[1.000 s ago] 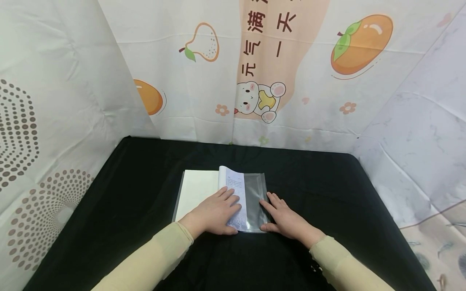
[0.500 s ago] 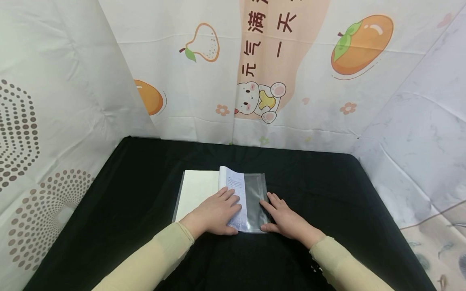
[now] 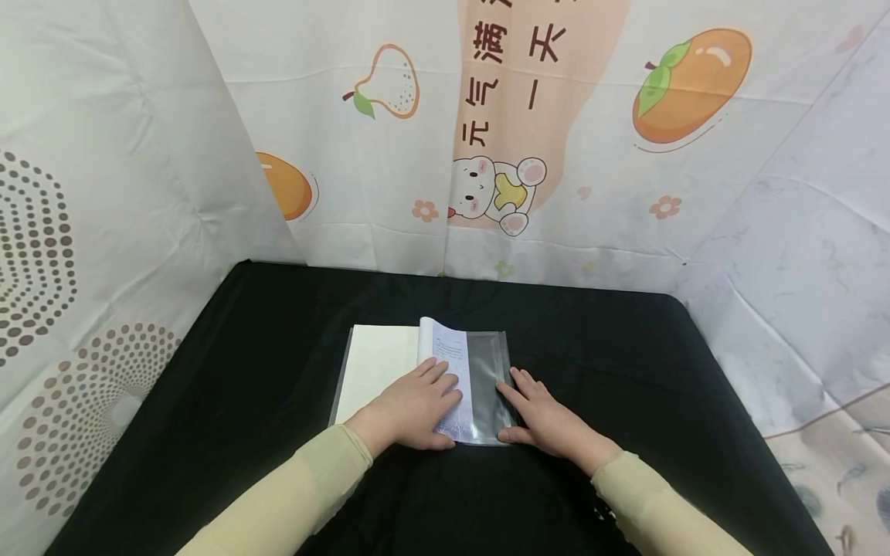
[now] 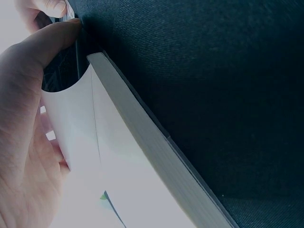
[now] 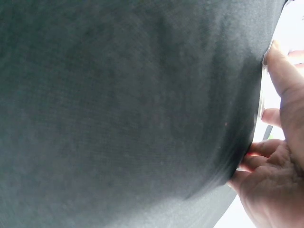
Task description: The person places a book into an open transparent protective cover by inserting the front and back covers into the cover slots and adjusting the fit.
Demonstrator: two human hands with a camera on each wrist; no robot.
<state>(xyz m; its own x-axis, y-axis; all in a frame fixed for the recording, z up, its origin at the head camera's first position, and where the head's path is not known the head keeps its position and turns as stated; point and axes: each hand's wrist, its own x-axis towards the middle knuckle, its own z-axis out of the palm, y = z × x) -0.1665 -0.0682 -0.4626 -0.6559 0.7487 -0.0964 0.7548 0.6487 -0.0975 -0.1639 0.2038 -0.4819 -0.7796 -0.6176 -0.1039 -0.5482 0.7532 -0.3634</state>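
An open book in a clear plastic cover lies on the black cloth, its thick page block showing in the left wrist view. A printed flap of its paper cover curves over toward the right and lies on the clear plastic cover. My left hand rests on that flap with fingers spread, thumb at the near edge. On the plastic cover's right edge rests my right hand, fingers extended, thumb at the near corner. Under the palms, parts of the flap and plastic are hidden.
Black cloth covers the table around the book. A white printed curtain hangs behind the table's far edge, with more fabric hanging along the left and right sides.
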